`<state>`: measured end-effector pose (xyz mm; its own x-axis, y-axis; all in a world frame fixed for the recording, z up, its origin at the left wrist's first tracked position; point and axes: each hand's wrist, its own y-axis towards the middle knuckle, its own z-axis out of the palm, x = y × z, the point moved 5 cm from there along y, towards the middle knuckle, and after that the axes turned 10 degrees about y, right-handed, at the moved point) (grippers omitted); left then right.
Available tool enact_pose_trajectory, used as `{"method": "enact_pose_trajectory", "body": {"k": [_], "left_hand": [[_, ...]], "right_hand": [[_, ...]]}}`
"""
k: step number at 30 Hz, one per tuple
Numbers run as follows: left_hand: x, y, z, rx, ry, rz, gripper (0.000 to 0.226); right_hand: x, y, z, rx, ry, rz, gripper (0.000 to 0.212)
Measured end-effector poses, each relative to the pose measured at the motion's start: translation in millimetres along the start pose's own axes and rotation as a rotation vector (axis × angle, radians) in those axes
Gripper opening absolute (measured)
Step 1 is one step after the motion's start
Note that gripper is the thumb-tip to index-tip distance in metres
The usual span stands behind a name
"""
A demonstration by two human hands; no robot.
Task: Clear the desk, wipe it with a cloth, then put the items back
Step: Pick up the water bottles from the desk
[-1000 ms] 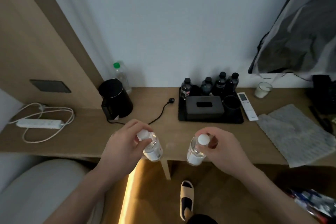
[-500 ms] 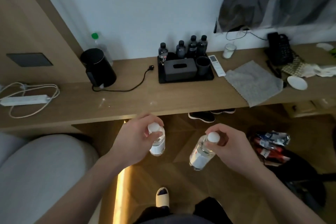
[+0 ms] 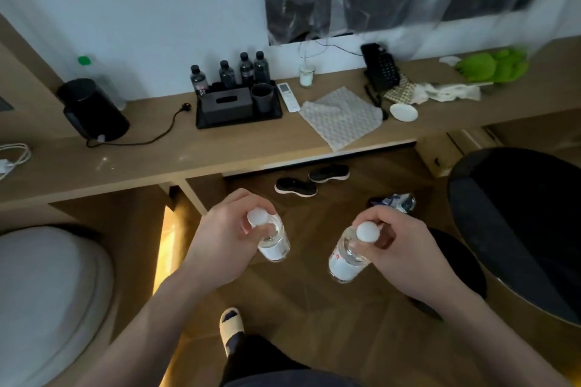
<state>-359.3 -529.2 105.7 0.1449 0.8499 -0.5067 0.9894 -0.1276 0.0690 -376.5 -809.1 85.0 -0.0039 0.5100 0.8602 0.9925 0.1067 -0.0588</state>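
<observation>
Person standing back from desk (image 3: 220, 154), L hand (image 3: 226, 245) gripping clear bottle (image 3: 272, 242) by neck, R hand (image 3: 405, 251) gripping 2nd bottle (image 3: 344, 261) likewise, both hanging over floor, grey cloth (image 3: 341, 118) lying on desk beside black tray (image 3: 239, 118)

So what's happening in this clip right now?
A person stands back from the desk, each hand gripping a small clear bottle by the neck over the floor: left hand on the left bottle, right hand on the right bottle. Clearing is under way, not done: the black tray, kettle, remote and grey cloth sit on the desk.
</observation>
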Motion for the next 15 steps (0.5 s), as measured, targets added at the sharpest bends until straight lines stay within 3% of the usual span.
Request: {"method": "enact_pose_trajectory", "body": {"k": [7,15], "left_hand": [[-89.0,-23.7,53.9,0.072,-0.057,0.003,0.02],[-154.1,3.5,112.8,0.207,0.009,0.063,0.02]], "right_hand": [[-56.0,-64.1,-82.2,-0.014,-0.004,0.085,0.026],[-99.0,-69.8,-138.8,-0.093,0.067,0.143,0.029]]}}
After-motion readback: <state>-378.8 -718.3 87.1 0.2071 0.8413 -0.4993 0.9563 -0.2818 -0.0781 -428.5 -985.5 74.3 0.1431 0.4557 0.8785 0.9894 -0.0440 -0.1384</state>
